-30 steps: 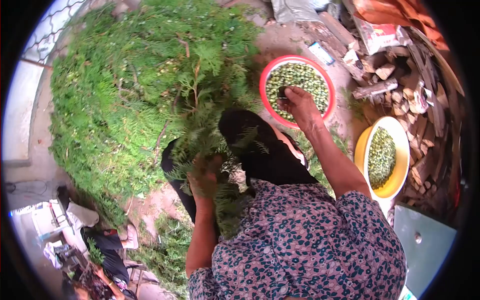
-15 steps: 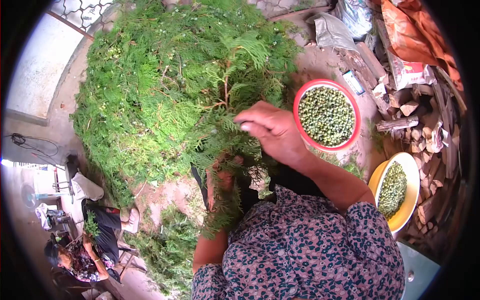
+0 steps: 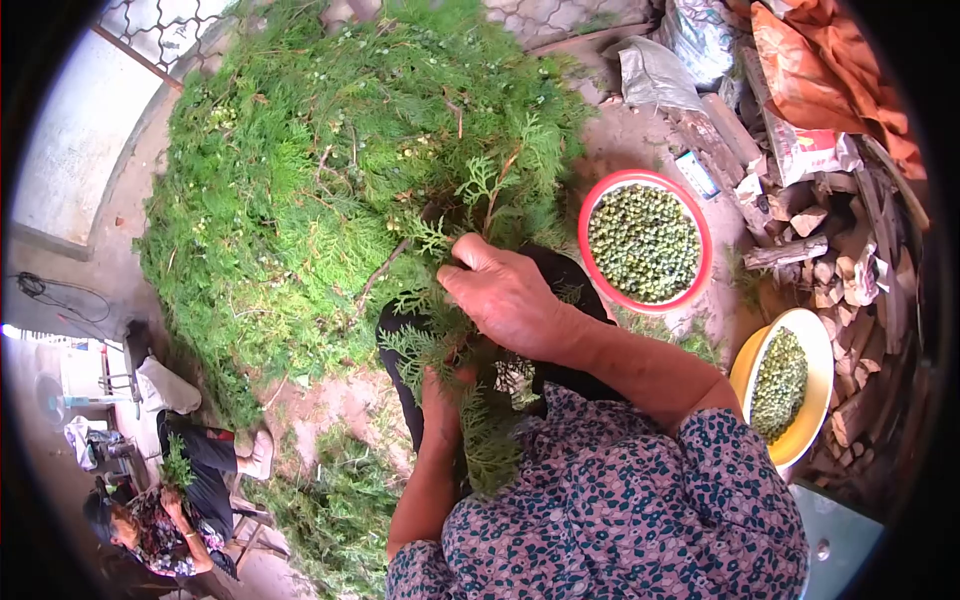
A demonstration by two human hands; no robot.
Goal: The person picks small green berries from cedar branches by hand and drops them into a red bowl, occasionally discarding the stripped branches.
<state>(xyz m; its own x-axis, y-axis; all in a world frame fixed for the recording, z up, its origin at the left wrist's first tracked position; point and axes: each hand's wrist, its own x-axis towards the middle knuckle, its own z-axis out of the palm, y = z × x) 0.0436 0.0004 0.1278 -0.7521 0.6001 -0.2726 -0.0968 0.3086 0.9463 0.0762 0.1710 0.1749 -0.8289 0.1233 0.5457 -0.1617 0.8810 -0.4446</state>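
My left hand [image 3: 448,385] is low between my knees, partly covered by foliage, with its fingers wrapped round a leafy conifer branch [image 3: 490,440]. The branch's flat green sprays stick out above and below that hand. Higher up, my right hand [image 3: 505,300] is closed, thumb and fingers drawn together against the upper sprays. Whatever lies between those fingertips is hidden. Beyond both hands spreads a big heap of cut green branches [image 3: 290,200], with small pale green cones among the leaves.
On the right stand a red-rimmed basin [image 3: 707,245] and a yellow basin [image 3: 822,400], both holding small green cones. Split firewood [image 3: 855,330], sacks and an orange sheet [image 3: 830,80] line the right side. At lower left a seated person [image 3: 180,500] holds a green sprig.
My right hand has moved slightly left and down, its fingers now curled in tighter. The branch's tall upper spray has shifted right and lower. My left hand keeps hold of the branch.
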